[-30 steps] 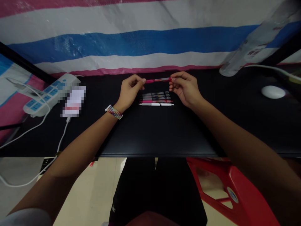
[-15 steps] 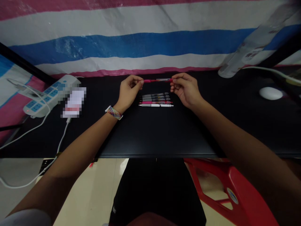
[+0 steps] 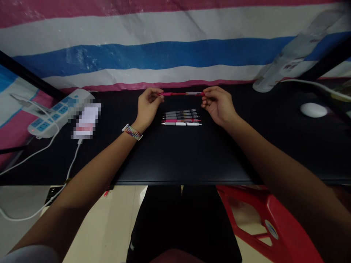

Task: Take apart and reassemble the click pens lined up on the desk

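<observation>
At the far side of the black desk, my left hand (image 3: 148,104) pinches the pink end piece (image 3: 166,94) of a pen. My right hand (image 3: 218,104) pinches the other end of that pen, at its clear barrel (image 3: 194,93). A thin red length (image 3: 178,94), which looks like the refill, shows between the two parts. Just nearer to me lies a row of several pens: dark grey ones (image 3: 181,114), a pink one (image 3: 181,120) and a white one (image 3: 182,124) closest to me.
On the left are a white power strip (image 3: 79,95), a blurred-out phone (image 3: 87,118) and white cables. To the right stand a clear bottle (image 3: 267,82) and a white mouse (image 3: 313,110). A striped sheet (image 3: 175,54) hangs behind the desk (image 3: 186,157). A red stool (image 3: 285,226) is below.
My hands have moved slightly apart. The pink end piece has slid left, away from the clear barrel, and more of the thin red length shows between them. The row of pens stays put.
</observation>
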`<state>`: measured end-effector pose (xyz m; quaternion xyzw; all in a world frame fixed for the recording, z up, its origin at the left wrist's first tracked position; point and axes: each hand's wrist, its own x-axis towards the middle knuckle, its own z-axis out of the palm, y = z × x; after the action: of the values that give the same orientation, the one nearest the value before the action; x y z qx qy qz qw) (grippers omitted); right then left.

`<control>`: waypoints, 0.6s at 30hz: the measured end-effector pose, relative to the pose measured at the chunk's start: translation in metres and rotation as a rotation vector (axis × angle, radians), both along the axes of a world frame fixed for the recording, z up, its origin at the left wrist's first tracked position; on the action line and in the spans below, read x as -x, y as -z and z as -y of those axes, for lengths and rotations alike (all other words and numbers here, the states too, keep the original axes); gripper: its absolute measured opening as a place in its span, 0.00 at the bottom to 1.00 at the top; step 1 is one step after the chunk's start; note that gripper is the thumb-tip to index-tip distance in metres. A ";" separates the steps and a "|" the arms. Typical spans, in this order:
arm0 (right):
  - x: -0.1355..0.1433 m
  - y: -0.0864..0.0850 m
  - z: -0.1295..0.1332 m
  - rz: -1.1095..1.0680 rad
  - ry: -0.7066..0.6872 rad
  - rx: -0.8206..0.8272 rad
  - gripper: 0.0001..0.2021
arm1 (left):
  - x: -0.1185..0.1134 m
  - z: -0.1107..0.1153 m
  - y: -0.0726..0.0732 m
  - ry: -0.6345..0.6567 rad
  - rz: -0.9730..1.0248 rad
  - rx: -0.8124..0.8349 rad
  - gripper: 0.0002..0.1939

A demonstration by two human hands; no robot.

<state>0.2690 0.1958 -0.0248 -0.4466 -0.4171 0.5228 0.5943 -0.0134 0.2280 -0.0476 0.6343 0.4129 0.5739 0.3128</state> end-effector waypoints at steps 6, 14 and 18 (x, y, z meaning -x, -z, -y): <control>0.000 0.001 -0.001 -0.011 0.003 -0.004 0.14 | -0.002 0.003 -0.004 -0.013 0.047 0.040 0.05; -0.002 0.003 -0.004 -0.012 0.041 -0.005 0.12 | -0.001 0.002 -0.002 -0.015 0.038 0.033 0.05; -0.003 0.006 -0.006 -0.064 0.049 0.001 0.10 | 0.001 0.002 -0.001 -0.014 0.039 0.027 0.05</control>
<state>0.2722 0.2017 -0.0306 -0.4403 -0.3865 0.5222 0.6197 -0.0143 0.2262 -0.0468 0.6159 0.4189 0.5825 0.3253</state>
